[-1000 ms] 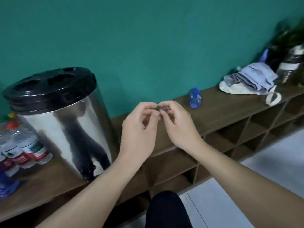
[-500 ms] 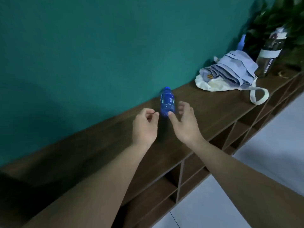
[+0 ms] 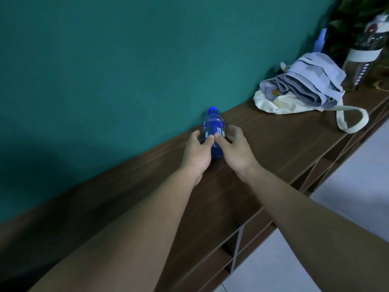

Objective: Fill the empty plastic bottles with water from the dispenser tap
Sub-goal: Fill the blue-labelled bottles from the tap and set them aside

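A small blue plastic bottle [image 3: 213, 123] with a blue cap stands on the brown wooden shelf top [image 3: 273, 140], close to the teal wall. My left hand [image 3: 197, 153] cups its left side and my right hand [image 3: 235, 152] its right side. Both thumbs lie on the front of the bottle and the fingers curve round its sides. The bottle's lower part is hidden behind my thumbs, and its top looks slightly blurred. The dispenser is out of view.
A folded grey cloth [image 3: 311, 81] lies on a cream tote bag [image 3: 280, 104] farther right on the shelf. A dark drinking bottle [image 3: 362, 57] and a plant [image 3: 347, 15] stand at the far right. Open cubbies [image 3: 235, 249] sit below, with light floor at the right.
The view swung right, so the steel dispenser and the bottles beside it left the frame. Both hands moved forward from in front of the blue bottle and closed round it.
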Demonstrator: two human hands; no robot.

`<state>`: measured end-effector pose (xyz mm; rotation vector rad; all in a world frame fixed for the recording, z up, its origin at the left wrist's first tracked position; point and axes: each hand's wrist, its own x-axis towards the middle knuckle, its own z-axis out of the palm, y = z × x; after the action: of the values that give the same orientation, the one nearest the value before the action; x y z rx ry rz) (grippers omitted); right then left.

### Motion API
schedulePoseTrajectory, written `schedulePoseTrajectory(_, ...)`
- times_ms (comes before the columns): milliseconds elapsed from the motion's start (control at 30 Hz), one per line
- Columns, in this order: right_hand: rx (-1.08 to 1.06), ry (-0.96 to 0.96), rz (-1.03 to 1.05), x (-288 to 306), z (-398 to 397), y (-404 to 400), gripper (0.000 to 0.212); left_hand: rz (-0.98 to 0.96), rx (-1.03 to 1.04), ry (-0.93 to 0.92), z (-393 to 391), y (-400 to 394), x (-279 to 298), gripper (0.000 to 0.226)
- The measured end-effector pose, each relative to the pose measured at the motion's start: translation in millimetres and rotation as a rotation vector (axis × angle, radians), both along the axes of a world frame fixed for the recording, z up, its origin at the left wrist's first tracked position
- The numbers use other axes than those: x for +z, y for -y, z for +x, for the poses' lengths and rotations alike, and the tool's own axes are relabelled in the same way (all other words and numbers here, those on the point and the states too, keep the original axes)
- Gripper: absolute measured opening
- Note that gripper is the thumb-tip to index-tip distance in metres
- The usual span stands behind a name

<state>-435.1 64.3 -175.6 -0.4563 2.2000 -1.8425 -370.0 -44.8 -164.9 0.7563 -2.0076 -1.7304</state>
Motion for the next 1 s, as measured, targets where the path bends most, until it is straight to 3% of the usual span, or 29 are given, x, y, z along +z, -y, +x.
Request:
schedulePoseTrajectory(100, 0.028, 0.019, -0.039, 8, 30, -15, 0.087, 0.094, 0.026, -0.042, 30, -2, 5, 0.073)
schedulePoseTrajectory(200, 0.091, 0.012, -0.09, 29, 80, -30, 0.091, -0.005, 0.027, -0.075, 79, -3, 23, 0.074)
schedulePoseTrajectory(333, 0.258, -0.008, -0.13, 55, 157, -37, 0.093, 0.04, -0.008, -0.18, 158, -5, 65, 0.055)
schedulePoseTrajectory(533, 0.367, -0.178, -0.18, 107, 264, -36, 0.063, 0.074, 0.062, -0.274, 289, -21, 117, 0.045)
schedulePoseTrajectory(633, 0.391, -0.251, -0.223, 130, 314, -35, 0.054, 0.018, 0.11, -0.321, 357, -37, 131, 0.051)
schedulePoseTrajectory(767, 0.438, -0.33, -0.267, 159, 371, -29, 0.06, -0.067, 0.105, -0.334, 433, -59, 141, 0.056)
schedulePoseTrajectory(933, 0.414, -0.402, -0.298, 191, 432, -19, 0.024, -0.181, 0.152, -0.335, 506, -78, 146, 0.058)
schedulePoseTrajectory(1000, 0.435, -0.374, -0.293, 201, 450, -18, 0.026, -0.247, 0.179, -0.32, 528, -83, 145, 0.058)
